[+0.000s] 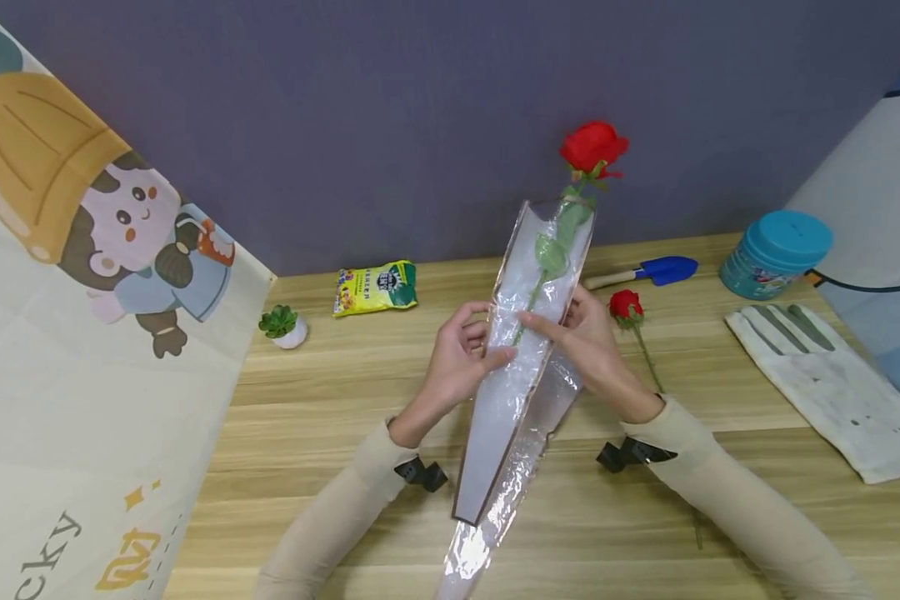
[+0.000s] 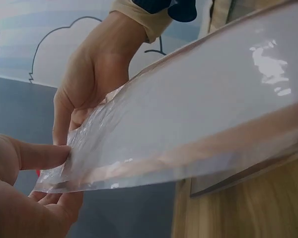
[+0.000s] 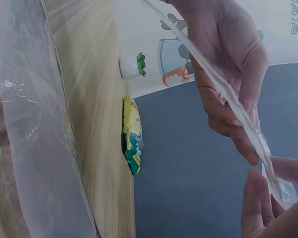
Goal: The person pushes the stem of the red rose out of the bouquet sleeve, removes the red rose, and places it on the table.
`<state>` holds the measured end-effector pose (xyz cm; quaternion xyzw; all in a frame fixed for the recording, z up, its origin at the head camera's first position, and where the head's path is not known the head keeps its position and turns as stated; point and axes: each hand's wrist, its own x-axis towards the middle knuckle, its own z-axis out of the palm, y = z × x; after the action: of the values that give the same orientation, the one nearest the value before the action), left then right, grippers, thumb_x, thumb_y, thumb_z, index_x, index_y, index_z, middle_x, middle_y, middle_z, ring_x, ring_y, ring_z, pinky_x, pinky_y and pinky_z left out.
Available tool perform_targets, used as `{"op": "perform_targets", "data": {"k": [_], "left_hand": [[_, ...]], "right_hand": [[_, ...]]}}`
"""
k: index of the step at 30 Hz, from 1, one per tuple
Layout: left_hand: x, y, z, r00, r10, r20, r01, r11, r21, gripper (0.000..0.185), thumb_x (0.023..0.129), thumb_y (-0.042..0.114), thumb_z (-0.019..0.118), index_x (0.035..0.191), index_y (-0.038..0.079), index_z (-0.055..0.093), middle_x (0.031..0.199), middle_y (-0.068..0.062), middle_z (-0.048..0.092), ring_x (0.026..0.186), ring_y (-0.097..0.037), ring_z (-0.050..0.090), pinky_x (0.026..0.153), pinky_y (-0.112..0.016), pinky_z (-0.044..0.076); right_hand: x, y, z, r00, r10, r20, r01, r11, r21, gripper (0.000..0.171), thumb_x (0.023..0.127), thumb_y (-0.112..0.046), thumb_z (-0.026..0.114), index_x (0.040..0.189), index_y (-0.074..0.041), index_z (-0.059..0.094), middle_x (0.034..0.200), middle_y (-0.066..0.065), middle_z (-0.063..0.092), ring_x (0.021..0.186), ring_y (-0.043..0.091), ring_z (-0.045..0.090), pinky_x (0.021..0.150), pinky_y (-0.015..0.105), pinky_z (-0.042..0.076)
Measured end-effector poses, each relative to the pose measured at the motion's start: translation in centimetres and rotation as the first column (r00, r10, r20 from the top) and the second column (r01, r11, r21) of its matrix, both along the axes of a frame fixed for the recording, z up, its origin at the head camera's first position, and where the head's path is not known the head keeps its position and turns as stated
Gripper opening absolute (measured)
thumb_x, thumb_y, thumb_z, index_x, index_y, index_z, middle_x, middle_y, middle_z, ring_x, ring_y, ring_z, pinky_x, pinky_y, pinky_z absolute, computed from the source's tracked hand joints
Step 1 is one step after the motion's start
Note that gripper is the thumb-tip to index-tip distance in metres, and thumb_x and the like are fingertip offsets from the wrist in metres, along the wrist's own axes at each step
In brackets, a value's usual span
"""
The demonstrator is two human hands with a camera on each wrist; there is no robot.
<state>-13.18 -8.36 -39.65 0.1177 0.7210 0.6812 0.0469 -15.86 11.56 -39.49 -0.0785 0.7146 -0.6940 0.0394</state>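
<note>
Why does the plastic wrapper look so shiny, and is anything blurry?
Left wrist view: bright white glare spots on the wrapper, and the left hand is soft, too close. Right wrist view: the table is streaky and blurred. Head view: sharp, even light, the rose is clear.

Right wrist view. My left hand (image 3: 228,64) reaches in from above, its fingers (image 3: 223,116) curled against the thin edge of the clear plastic sleeve (image 3: 228,106). My right hand (image 3: 270,206), at lower right, pinches the same edge near its end. A broad fold of the sleeve fills the left. Beyond it, the wooden surface (image 3: 102,148) carries a yellow-green packet (image 3: 131,136) and a small potted succulent (image 3: 131,67).
</note>
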Motion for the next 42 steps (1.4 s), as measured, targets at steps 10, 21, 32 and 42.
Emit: {"op": "perform_targets", "data": {"k": [10, 21, 32, 42], "left_hand": [[0.4, -0.8, 0.3, 1.0, -0.025, 0.002, 0.025, 1.0, 0.014, 0.062, 0.085, -0.016, 0.071, 0.141, 0.001, 0.05, 0.122, -0.032, 0.071, 0.104, -0.04, 0.075, 0.086, -0.039, 0.067], [0.9, -2.3, 0.1, 1.0, -0.009, -0.014, 0.009, 1.0, 0.005, 0.062, 0.081, -0.019, 0.071, 0.137, 0.0, 0.053, 0.118, -0.033, 0.071, 0.089, -0.015, 0.07, 0.077, -0.028, 0.065], [1.4, -3.0, 0.4, 0.999, -0.011, -0.047, 0.007, 0.995, -0.098, 0.058, 0.083, -0.016, 0.073, 0.135, 0.001, 0.055, 0.12, -0.029, 0.072, 0.097, -0.03, 0.071, 0.073, -0.028, 0.065], [1.8, -3.2, 0.1, 0.992, -0.072, -0.108, 0.057, 0.989, -0.139, 0.055, 0.084, -0.015, 0.073, 0.134, 0.001, 0.057, 0.121, -0.027, 0.073, 0.098, -0.031, 0.072, 0.07, -0.027, 0.065]], "right_hand": [[-0.1, 0.7, 0.0, 0.998, 0.044, 0.047, -0.045, 0.999, 0.014, 0.057, 0.097, -0.023, 0.075, 0.146, -0.007, 0.052, 0.118, -0.006, 0.071, 0.099, 0.011, 0.073, 0.084, 0.029, 0.065], [-1.6, 3.9, 1.9, 1.0, -0.007, -0.004, 0.007, 0.978, -0.209, 0.031, 0.098, -0.013, 0.072, 0.126, -0.003, 0.06, 0.104, 0.0, 0.072, 0.09, 0.01, 0.075, 0.079, 0.029, 0.067], [-2.5, 5.7, 4.2, 0.991, -0.119, -0.061, 0.095, 0.946, -0.309, 0.036, 0.098, -0.016, 0.072, 0.127, 0.003, 0.061, 0.106, 0.002, 0.08, 0.09, 0.013, 0.077, 0.078, 0.027, 0.066], [-2.7, 5.7, 4.7, 0.99, -0.131, -0.048, 0.092, 0.869, -0.487, 0.026, 0.098, -0.009, 0.071, 0.122, 0.0, 0.07, 0.101, 0.007, 0.078, 0.087, 0.015, 0.077, 0.075, 0.025, 0.066]]}}
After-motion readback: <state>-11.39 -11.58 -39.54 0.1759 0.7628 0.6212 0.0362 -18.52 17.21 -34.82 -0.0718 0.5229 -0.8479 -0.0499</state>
